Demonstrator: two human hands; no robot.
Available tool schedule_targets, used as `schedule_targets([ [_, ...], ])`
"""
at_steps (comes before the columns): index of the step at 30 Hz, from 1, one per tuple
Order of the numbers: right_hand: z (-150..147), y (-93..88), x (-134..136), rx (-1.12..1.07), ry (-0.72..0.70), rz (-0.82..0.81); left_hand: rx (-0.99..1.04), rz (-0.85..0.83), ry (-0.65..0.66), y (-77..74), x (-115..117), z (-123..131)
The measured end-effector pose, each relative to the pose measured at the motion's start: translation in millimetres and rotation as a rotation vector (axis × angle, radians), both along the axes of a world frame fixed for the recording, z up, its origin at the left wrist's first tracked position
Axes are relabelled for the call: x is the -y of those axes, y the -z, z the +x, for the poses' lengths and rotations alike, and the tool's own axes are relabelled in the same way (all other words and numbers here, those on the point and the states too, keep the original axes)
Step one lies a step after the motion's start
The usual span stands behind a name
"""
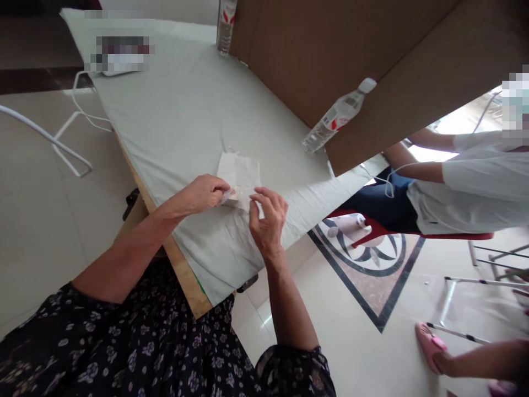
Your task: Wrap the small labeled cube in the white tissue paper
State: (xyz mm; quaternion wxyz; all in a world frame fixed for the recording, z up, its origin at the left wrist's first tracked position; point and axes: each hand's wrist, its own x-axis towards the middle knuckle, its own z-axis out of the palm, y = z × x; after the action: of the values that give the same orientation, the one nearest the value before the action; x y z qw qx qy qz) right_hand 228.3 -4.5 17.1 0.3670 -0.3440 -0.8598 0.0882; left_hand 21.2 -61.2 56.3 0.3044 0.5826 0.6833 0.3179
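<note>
A white sheet of paper (238,168), creased and slightly raised at its edges, lies on the pale cloth of the table. Over its near edge sits a small flat item in a clear wrapper (233,193), too small to identify. My left hand (202,193) pinches the wrapper's left end between thumb and fingers. On the other side, my right hand (268,215) curls its thumb and fingertips together at the right edge of the wrapper and paper. What lies between those fingertips is too small to make out.
A water bottle (339,116) leans beside a tall cardboard panel (314,60); another bottle (225,27) stands farther back. A white object (124,60), partly blurred, rests at the far left. Beyond the panel sits a person in a white shirt (475,187).
</note>
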Motion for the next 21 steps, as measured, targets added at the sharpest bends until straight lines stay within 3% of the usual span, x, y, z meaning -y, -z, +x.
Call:
schedule_targets([
  [3, 13, 6.8, -5, -0.094, 0.153, -0.132, -0.204, 0.065, 0.031, 7.3, -2, 4],
  [8, 18, 24.1, -19, 0.019, 0.237, -0.447, -0.394, 0.231, -0.025, 21.9, 0, 12],
  [14, -7, 41.8, -40, -0.05, 0.209, -0.43, -0.448, 0.294, 0.064, 26.4, 1, 11],
  [21, -29, 23.6, -38, -0.133, 0.162, -0.516, -0.448, 0.216, 0.107, 19.2, -5, 11],
])
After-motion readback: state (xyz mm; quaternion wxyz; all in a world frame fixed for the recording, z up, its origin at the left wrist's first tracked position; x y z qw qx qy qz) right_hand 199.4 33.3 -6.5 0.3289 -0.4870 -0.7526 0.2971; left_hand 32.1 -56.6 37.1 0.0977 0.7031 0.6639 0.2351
